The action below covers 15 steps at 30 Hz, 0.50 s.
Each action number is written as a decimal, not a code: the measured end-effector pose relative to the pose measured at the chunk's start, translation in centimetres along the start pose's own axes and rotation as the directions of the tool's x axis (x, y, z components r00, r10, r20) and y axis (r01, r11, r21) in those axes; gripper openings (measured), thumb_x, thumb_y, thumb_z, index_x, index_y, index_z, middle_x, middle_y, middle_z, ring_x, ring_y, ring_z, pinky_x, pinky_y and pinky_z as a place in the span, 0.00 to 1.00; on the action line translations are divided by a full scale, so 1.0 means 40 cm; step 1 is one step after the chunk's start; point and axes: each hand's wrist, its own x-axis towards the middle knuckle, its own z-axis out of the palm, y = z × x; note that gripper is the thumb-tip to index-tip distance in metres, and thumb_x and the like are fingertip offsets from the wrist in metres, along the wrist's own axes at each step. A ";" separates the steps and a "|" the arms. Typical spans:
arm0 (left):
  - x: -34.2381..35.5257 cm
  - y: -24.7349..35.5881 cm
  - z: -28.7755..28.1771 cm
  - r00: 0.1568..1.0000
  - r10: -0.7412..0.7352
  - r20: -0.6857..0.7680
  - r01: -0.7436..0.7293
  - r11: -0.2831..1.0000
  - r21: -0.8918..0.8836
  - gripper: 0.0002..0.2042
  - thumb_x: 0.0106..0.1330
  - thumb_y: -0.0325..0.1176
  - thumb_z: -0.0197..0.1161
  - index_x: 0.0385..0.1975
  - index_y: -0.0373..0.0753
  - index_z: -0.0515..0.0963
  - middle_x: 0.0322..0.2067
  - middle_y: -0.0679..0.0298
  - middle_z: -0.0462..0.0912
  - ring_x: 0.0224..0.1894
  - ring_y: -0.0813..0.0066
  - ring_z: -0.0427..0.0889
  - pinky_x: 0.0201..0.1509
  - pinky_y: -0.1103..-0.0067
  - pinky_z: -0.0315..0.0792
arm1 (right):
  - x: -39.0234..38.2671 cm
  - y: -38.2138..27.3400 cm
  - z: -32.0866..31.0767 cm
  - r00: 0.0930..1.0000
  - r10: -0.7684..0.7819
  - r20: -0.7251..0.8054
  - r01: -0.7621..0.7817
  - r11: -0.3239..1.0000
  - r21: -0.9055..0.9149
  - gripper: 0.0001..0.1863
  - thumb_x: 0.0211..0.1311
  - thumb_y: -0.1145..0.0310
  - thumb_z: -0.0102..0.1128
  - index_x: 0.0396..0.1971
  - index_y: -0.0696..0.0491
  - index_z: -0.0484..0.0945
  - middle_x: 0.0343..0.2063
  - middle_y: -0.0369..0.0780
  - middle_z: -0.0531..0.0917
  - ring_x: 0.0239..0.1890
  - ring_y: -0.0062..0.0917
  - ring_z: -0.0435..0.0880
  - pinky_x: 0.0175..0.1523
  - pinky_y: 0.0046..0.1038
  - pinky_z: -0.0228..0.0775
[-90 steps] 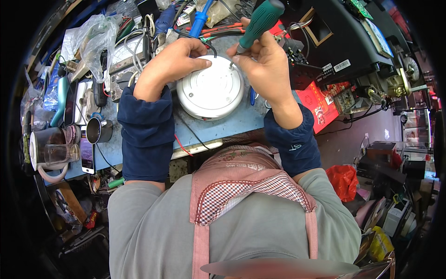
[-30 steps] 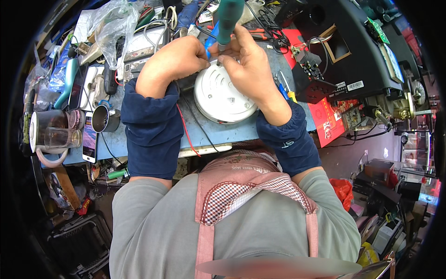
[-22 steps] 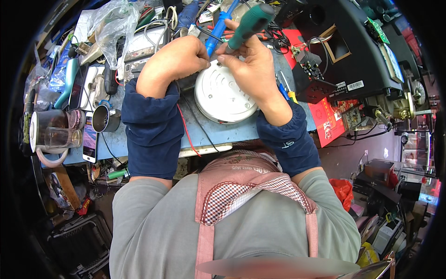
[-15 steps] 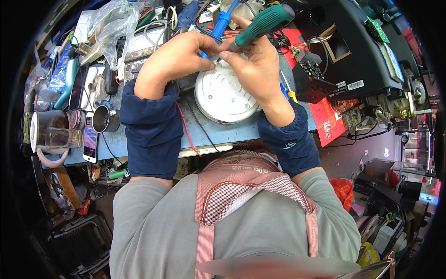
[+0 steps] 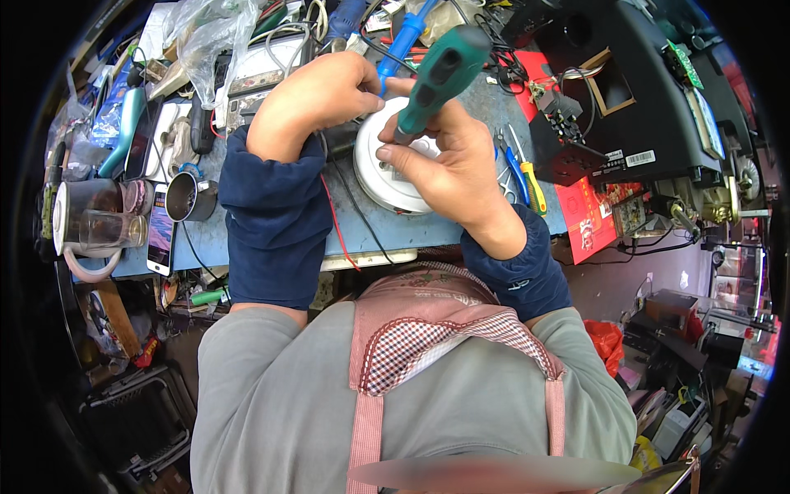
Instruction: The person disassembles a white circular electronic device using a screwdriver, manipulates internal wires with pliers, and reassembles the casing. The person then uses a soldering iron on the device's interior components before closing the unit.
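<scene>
A round white plastic device [image 5: 374,169] with small holes in its face lies on the blue bench near its front edge. My right hand [image 5: 448,160] is closed round the lower part of a screwdriver [image 5: 440,82] with a thick green handle. The screwdriver stands tilted over the device, and its tip is hidden behind my fingers. At the device's far left rim is my left hand [image 5: 329,95], thumb and fingers pinched together. Anything in that pinch is too small or too hidden to tell. Beyond the fingertips lies a blue tubular tool [image 5: 405,41].
Pliers [image 5: 517,169] and a yellow-handled screwdriver [image 5: 533,188] lie right of the device. A large black cabinet [image 5: 642,107] stands at the right. On the left are a metal cup [image 5: 191,198], a phone [image 5: 160,239] and a glass mug [image 5: 86,222]. Red and black wires hang off the front edge.
My right hand has come nearer with the screwdriver, over the device, and the handle stands steeper. My left hand has drawn slightly apart from it. The pliers and yellow-handled screwdriver now show more.
</scene>
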 end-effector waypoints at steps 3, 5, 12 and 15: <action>-0.002 0.005 -0.009 0.997 0.014 0.074 -0.011 0.999 -0.034 0.14 0.63 0.37 0.73 0.37 0.30 0.87 0.24 0.55 0.85 0.28 0.69 0.82 0.35 0.67 0.76 | -0.001 0.012 0.009 0.999 -0.044 -0.013 0.043 0.997 -0.068 0.35 0.59 0.84 0.77 0.69 0.56 0.80 0.35 0.36 0.91 0.41 0.19 0.91 0.52 0.26 0.82; 0.004 -0.001 -0.011 0.994 0.010 0.109 -0.008 1.000 -0.023 0.14 0.63 0.38 0.74 0.39 0.31 0.87 0.26 0.55 0.87 0.29 0.69 0.83 0.36 0.68 0.77 | 0.000 0.008 0.005 0.998 -0.058 -0.018 0.055 0.991 -0.123 0.36 0.58 0.83 0.78 0.69 0.56 0.80 0.36 0.37 0.91 0.41 0.19 0.91 0.52 0.27 0.83; 0.014 -0.043 0.026 0.992 0.130 0.004 -0.128 0.986 -0.108 0.18 0.60 0.41 0.75 0.36 0.29 0.87 0.23 0.49 0.81 0.25 0.64 0.79 0.35 0.65 0.76 | 0.006 0.009 0.014 0.995 -0.095 -0.026 0.090 0.984 -0.155 0.35 0.57 0.81 0.79 0.67 0.57 0.80 0.38 0.39 0.92 0.41 0.22 0.93 0.49 0.29 0.84; 0.018 -0.051 0.028 0.990 0.142 -0.021 -0.143 0.985 -0.096 0.20 0.59 0.44 0.75 0.32 0.27 0.87 0.18 0.47 0.77 0.21 0.61 0.76 0.32 0.64 0.74 | 0.007 0.013 0.008 0.987 -0.163 0.011 0.162 0.971 -0.176 0.34 0.57 0.79 0.77 0.66 0.55 0.79 0.37 0.42 0.90 0.38 0.34 0.94 0.44 0.34 0.85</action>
